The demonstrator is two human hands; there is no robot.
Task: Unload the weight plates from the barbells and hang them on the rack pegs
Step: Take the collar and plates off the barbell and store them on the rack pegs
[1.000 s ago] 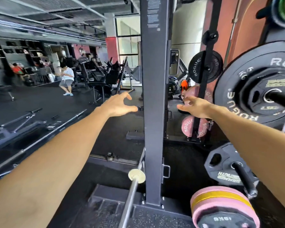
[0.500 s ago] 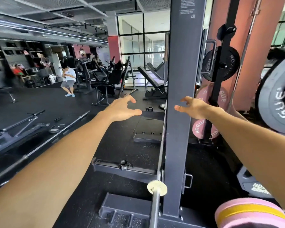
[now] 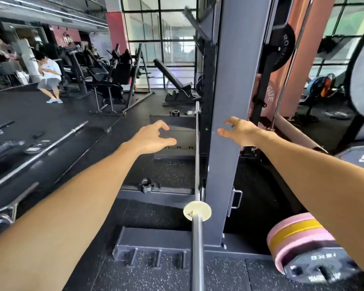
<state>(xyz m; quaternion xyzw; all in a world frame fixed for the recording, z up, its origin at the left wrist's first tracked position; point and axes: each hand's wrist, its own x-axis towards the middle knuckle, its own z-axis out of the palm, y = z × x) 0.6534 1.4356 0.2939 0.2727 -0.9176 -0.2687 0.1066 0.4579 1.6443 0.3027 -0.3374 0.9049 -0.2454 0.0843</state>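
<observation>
Background only, from my remote view. A person [image 3: 49,77] in a light top and grey shorts stands at far left on the black rubber floor [image 3: 88,127], bent forward near a row of dark machines [image 3: 105,74]. An incline bench [image 3: 172,85] sits in front of the tall windows [image 3: 156,30]. A red pillar [image 3: 116,32] rises left of the glass. Shelving [image 3: 0,55] at far left is too blurred to read.

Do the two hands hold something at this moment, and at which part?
Nothing is held. The left hand and the right hand are both open in the air, on either side of the grey rack post.
</observation>
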